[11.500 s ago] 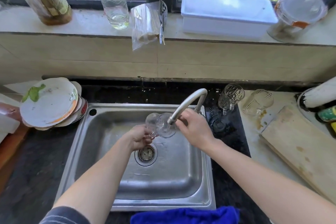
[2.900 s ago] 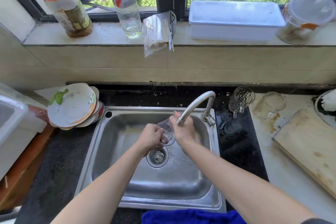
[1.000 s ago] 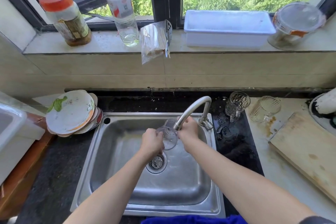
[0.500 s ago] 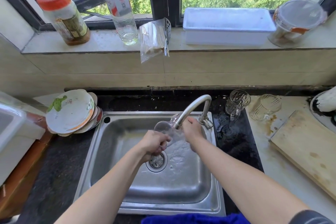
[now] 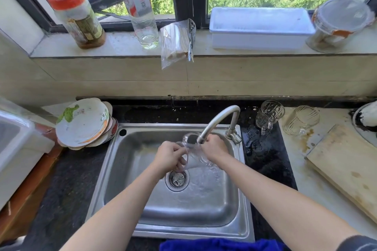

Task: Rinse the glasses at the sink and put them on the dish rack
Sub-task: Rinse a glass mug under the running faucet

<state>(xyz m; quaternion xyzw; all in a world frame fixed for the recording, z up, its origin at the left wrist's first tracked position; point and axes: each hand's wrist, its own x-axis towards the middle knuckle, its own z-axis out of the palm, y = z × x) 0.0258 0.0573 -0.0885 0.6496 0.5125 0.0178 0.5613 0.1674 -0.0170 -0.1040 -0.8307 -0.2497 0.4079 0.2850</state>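
A clear glass (image 5: 192,154) is held tilted under the curved faucet (image 5: 217,121), over the steel sink (image 5: 126,167). My left hand (image 5: 170,156) grips its lower left side and my right hand (image 5: 214,147) holds its right side beneath the spout. Water splashes onto the sink floor near the drain (image 5: 177,179). Two more clear glasses stand upside down on the counter to the right: one (image 5: 269,115) on the dark wet patch, the other (image 5: 302,119) on the pale counter.
Dirty plates (image 5: 83,121) are stacked left of the sink. A white bin (image 5: 18,144) sits at the far left, a wooden cutting board (image 5: 346,165) at the right. A jar, bottle, bag, white tray (image 5: 261,26) and lidded container line the windowsill. A blue cloth (image 5: 220,245) lies at the front edge.
The glass has been tipped further, its mouth pointing down toward me, and water now spills from it into the sink. Both hands stay on it under the spout.
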